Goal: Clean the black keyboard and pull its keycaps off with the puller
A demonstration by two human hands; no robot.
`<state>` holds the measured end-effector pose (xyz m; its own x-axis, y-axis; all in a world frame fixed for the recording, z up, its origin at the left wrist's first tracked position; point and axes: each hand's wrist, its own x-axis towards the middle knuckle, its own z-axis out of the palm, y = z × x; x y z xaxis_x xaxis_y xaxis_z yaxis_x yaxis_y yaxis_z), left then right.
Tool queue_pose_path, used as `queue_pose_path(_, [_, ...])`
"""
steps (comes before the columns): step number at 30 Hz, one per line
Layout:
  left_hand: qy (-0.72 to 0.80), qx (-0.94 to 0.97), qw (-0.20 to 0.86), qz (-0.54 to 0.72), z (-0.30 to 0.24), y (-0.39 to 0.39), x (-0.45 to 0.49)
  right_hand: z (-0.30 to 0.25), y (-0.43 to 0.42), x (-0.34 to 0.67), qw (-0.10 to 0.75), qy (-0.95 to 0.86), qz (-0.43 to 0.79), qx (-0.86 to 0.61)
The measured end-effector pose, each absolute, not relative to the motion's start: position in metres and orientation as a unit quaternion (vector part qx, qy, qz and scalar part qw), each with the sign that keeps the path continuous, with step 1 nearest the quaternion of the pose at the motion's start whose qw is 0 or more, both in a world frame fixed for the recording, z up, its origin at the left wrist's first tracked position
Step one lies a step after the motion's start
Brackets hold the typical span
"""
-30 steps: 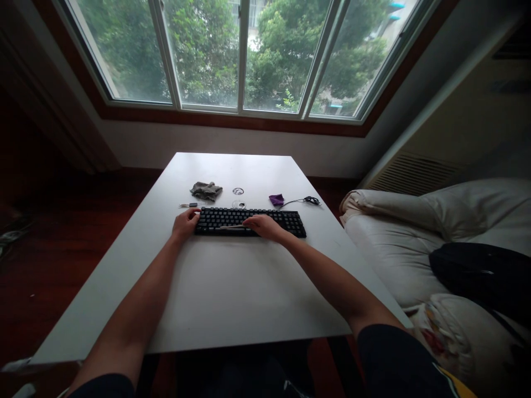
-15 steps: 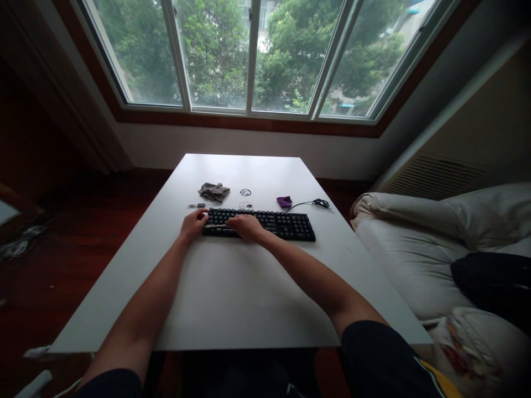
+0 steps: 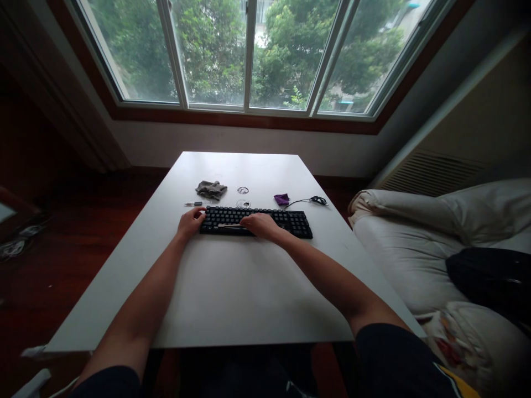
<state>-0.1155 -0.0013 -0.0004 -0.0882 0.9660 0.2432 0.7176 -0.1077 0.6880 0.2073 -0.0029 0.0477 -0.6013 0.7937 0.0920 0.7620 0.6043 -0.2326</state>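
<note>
A black keyboard [image 3: 290, 222] lies on the white table [image 3: 224, 287], its long side facing me. At its left end, my left hand [image 3: 191, 222] grips the edge with curled fingers. Over the middle of the keys, my right hand [image 3: 260, 225] is closed on a thin pale stick [image 3: 229, 225], which points left and lies low along the lower key rows. The stick's tip is too small to make out, and part of the keys is hidden under my right hand.
Beyond the keyboard are a crumpled grey cloth [image 3: 211, 189], a small metal-pronged tool [image 3: 194, 204], a round dark-rimmed item [image 3: 243, 190], a clear round item [image 3: 243, 204], a purple cloth [image 3: 281, 199] and a coiled black cable [image 3: 317, 200]. A padded sofa [image 3: 390, 237] stands to the right.
My right hand has slid right along the keyboard with the stick, uncovering more keys on the left. My left hand stays at the keyboard's left end. The view has shifted slightly.
</note>
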Motion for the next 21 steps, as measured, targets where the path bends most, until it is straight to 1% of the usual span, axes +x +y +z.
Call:
queue_pose_path(7, [0.642,0.653,0.173,0.363,-0.003,-0.001,-0.117,0.058,-0.009,0.256,0.090,-0.878,0.106,-0.458])
queue_pose_path(21, [0.646,0.653,0.170,0.357,-0.002,-0.002,-0.116,0.056,-0.025,0.354,0.109,-0.845,0.158,-0.499])
